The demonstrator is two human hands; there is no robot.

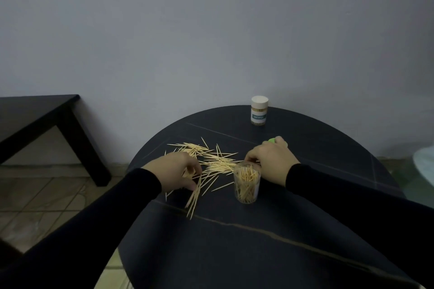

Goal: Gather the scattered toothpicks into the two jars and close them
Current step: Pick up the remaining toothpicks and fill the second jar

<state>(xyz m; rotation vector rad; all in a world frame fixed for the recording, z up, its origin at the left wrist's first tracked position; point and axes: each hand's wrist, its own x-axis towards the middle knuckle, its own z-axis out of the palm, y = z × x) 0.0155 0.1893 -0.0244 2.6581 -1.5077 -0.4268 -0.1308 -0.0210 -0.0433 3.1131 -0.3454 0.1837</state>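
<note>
Loose toothpicks (215, 159) lie scattered on the round dark table (258, 241). An open clear jar (246, 183) stands upright, partly filled with toothpicks. My left hand (175, 171) rests on the pile's left side, fingers curled round a bundle of toothpicks (195, 197) that sticks out toward me. My right hand (270, 159) hovers just behind the open jar, fingertips pinching toothpicks near its rim. A green lid (272, 140) peeks out behind that hand. A second jar (259, 110) with a white cap and a label stands closed at the far edge.
A low black table (35, 119) stands to the left against the grey wall. Tiled floor (47, 199) shows between the two tables. A pale rounded object (425, 164) sits at the right edge.
</note>
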